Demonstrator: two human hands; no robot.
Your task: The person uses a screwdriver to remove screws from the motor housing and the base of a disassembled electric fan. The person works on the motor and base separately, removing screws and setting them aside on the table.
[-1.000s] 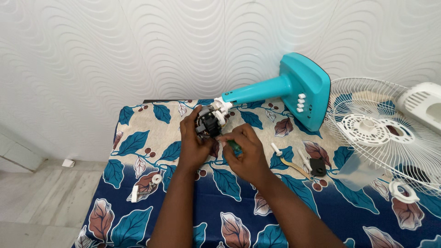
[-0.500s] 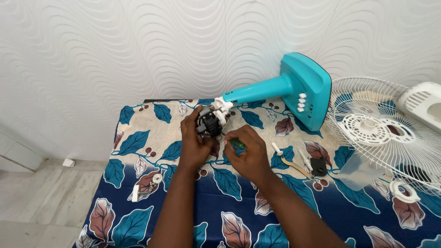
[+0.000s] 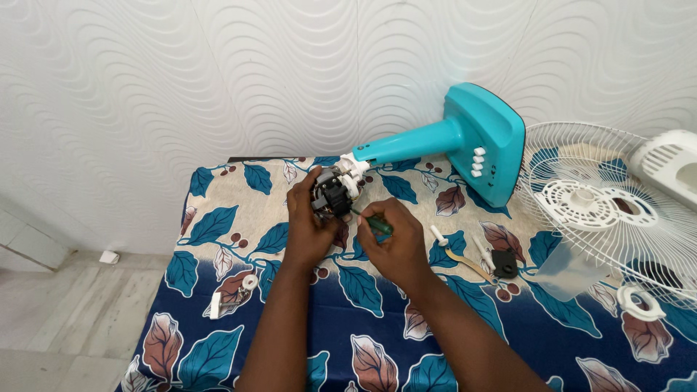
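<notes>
Two hands work close: my left fingers (image 3: 314,190) wrap the fan motor (image 3: 332,197), right fingers (image 3: 377,212) pinching the green screwdriver (image 3: 376,223), angled up-left toward it.

A turquoise fan stand (image 3: 465,141) lies upper centre; blue and brown leaves pattern the worktop (image 3: 218,218); a white wire grille (image 3: 617,210) sits right.

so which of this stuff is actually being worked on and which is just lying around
In hand:
left hand gripping the fan motor
right hand with green screwdriver
teal fan stand

Lying about:
wire grille
white ring
black part
</notes>
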